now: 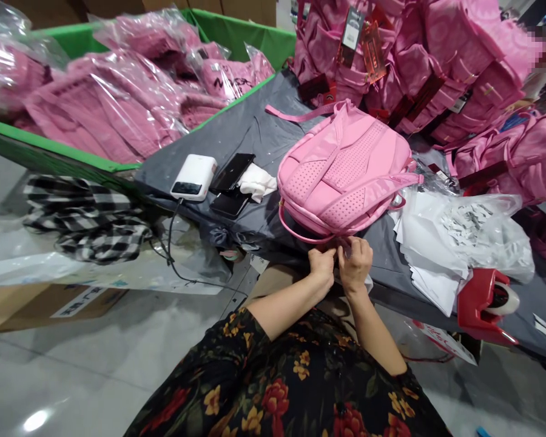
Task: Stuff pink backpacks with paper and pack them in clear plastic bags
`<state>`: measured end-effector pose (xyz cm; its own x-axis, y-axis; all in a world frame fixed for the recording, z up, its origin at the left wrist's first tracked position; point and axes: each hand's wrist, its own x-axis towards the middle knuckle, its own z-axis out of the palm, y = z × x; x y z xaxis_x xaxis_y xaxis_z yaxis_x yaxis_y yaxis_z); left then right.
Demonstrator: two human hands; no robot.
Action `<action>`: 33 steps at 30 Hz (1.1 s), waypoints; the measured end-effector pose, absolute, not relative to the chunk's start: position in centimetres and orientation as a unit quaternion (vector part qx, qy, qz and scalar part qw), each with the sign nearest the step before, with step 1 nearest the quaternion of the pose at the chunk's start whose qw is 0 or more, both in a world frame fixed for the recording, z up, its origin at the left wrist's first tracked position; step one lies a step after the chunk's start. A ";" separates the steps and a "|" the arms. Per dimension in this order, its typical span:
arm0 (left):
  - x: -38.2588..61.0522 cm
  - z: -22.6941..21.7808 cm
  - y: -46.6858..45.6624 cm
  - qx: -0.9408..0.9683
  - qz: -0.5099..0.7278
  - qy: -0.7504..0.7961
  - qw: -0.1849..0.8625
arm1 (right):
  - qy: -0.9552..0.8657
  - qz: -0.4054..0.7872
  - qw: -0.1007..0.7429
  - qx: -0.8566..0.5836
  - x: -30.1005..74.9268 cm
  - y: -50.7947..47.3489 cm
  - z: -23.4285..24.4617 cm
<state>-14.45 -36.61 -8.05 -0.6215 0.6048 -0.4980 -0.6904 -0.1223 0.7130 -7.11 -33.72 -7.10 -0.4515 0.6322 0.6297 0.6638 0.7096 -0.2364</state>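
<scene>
A pink backpack (341, 173) lies on the grey-covered table with its padded, perforated back panel and shoulder straps facing up. Close together at its near edge are both of my hands. My left hand (322, 266) is closed, its fingertips meeting under the rim of the bag by the top handle loop. Beside it my right hand (355, 261) pinches at the same spot, fingers curled. Whatever sits between the fingertips is small and mostly hidden, perhaps part of the bag's edge. One loose pink strap stretches away from the far side of the bag.
At left, a green-rimmed bin (118, 164) holds several plastic-wrapped pink bags. A white power bank (194, 177) and black phones (233, 172) lie nearby. On the right are white paper sheets (430, 243), a plastic bag of scraps (473, 227) and a red tape dispenser (475, 303). Tagged pink backpacks (418, 60) pile up behind.
</scene>
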 end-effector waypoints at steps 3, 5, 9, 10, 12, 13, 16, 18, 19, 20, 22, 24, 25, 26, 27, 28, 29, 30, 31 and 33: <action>-14.3 -8.2 -37.3 -0.028 0.755 0.521 0.397 | -0.852 -0.054 0.350 -0.386 -7.8 -33.0 -7.8; -14.4 -8.3 -38.0 0.006 0.754 0.538 0.376 | -0.855 -0.092 0.342 -0.380 -7.8 -32.9 -7.9; -14.9 -8.2 -38.7 0.099 0.754 0.558 0.332 | -0.873 -0.152 0.298 -0.354 -7.4 -32.8 -7.5; -15.0 -8.2 -38.7 0.112 0.754 0.559 0.327 | -0.878 -0.159 0.290 -0.345 -7.3 -32.9 -7.3; -15.1 -8.2 -38.5 0.113 0.754 0.560 0.324 | -0.885 -0.167 0.280 -0.333 -7.2 -32.9 -7.0; -15.2 -8.2 -38.4 0.105 0.755 0.561 0.324 | -0.887 -0.168 0.275 -0.330 -7.2 -33.0 -6.8; -14.9 -8.2 -38.0 0.082 0.760 0.558 0.322 | -0.898 -0.167 0.251 -0.321 -7.1 -33.3 -6.3; -14.6 -8.2 -37.9 0.077 0.763 0.557 0.320 | -0.910 -0.167 0.228 -0.304 -6.9 -33.6 -5.8; -14.4 -8.2 -37.8 0.081 0.762 0.558 0.319 | -0.914 -0.168 0.219 -0.296 -6.7 -33.8 -5.6; -14.3 -8.2 -37.8 0.087 0.758 0.563 0.319 | -0.918 -0.170 0.212 -0.288 -6.6 -34.0 -5.3; -14.2 -8.0 -37.9 0.106 0.745 0.576 0.320 | -0.922 -0.174 0.208 -0.278 -6.5 -34.3 -4.9; -14.4 -7.7 -38.0 0.126 0.733 0.585 0.324 | -0.918 -0.172 0.212 -0.287 -6.6 -34.3 -4.9; -14.5 -7.5 -38.2 0.136 0.730 0.584 0.327 | -0.914 -0.168 0.216 -0.298 -6.7 -34.2 -4.9; -14.7 -7.3 -38.5 0.149 0.729 0.580 0.332 | -0.909 -0.163 0.222 -0.313 -6.8 -34.1 -5.1; -14.9 -7.0 -38.9 0.165 0.728 0.574 0.337 | -0.903 -0.156 0.228 -0.328 -6.9 -33.9 -5.3; -15.1 -6.7 -39.5 0.182 0.729 0.567 0.338 | -0.898 -0.147 0.236 -0.340 -7.0 -33.7 -5.5; -15.3 -6.5 -40.0 0.195 0.733 0.560 0.332 | -0.894 -0.136 0.245 -0.349 -7.1 -33.5 -5.8; -15.5 -6.4 -40.6 0.201 0.742 0.552 0.324 | -0.891 -0.123 0.255 -0.355 -7.1 -33.4 -6.0; -15.5 -6.4 -41.1 0.194 0.754 0.541 0.318 | -0.887 -0.107 0.266 -0.362 -7.2 -33.3 -6.1; -15.6 -6.6 -41.5 0.147 0.780 0.509 0.332 | -0.878 -0.064 0.288 -0.376 -7.2 -33.3 -6.2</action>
